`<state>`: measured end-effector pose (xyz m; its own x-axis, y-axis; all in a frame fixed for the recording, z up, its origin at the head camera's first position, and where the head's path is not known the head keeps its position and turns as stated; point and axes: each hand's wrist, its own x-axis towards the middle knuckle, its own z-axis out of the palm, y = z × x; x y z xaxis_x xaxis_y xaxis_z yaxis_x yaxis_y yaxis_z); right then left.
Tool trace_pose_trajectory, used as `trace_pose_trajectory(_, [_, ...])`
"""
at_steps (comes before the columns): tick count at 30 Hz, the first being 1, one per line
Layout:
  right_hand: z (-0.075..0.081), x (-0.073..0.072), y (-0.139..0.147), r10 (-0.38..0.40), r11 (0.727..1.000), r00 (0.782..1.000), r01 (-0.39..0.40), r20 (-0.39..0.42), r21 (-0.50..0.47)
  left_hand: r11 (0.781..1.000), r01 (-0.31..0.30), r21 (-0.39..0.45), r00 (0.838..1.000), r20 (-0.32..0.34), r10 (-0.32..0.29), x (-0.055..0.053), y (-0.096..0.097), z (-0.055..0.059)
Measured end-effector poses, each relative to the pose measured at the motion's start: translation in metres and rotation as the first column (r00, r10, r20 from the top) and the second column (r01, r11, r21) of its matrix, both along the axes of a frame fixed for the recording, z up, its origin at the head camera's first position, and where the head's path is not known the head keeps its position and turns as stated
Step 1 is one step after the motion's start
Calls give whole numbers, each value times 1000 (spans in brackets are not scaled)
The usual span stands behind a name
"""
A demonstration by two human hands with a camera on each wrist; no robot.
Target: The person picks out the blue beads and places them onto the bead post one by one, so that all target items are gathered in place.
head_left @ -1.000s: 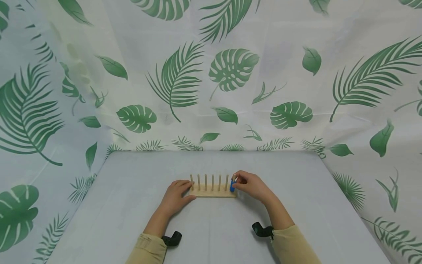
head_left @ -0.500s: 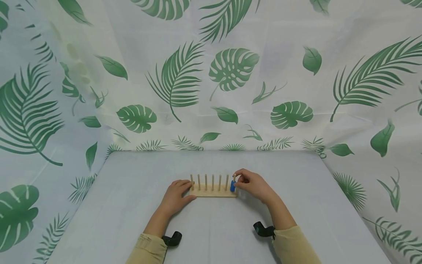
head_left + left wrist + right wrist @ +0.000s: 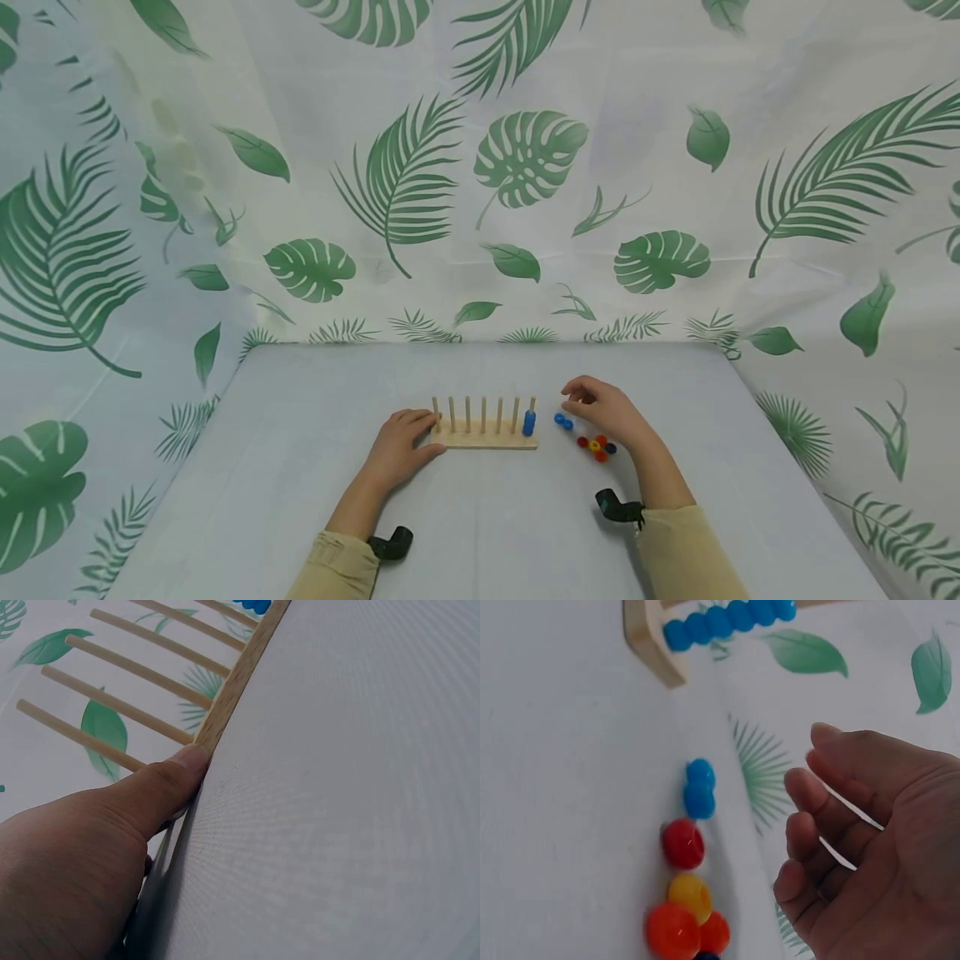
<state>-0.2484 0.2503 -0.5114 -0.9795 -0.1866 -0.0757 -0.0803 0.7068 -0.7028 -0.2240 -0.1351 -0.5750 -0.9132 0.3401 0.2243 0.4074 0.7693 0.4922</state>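
A wooden peg board (image 3: 491,443) with a row of several upright pegs stands on the table. Blue beads (image 3: 529,424) are stacked on its rightmost peg, whose tip stays bare; the other pegs carry none. My left hand (image 3: 400,447) grips the board's left end, its thumb (image 3: 184,765) on the base edge in the left wrist view. To the right of the board, my right hand (image 3: 609,414) hovers with loosely bent fingers and nothing between them. Close to its fingertips lie two loose blue beads (image 3: 700,789), touching each other.
A cluster of loose red, orange, yellow and dark blue beads (image 3: 597,447) lies on the white table (image 3: 480,517), nearer me than the loose blue ones. A leaf-patterned sheet (image 3: 645,167) rises behind the table and along its sides.
My right hand has let go of the blue beads on the rightmost peg and moved right, uncovering the loose beads on the table. The left hand and the board have stayed put.
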Motion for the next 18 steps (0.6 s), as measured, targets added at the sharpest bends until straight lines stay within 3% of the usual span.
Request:
trace_pose_trajectory(7, [-12, -3, 7, -6, 1000, 992, 9, 126, -22, 1000, -9, 2, 1000, 11, 9, 1, -1, 0])
trace_pose_trajectory(18, [-24, -6, 11, 18, 1000, 985, -22, 170, 22, 1000, -11, -2, 1000, 12, 11, 0, 0, -1])
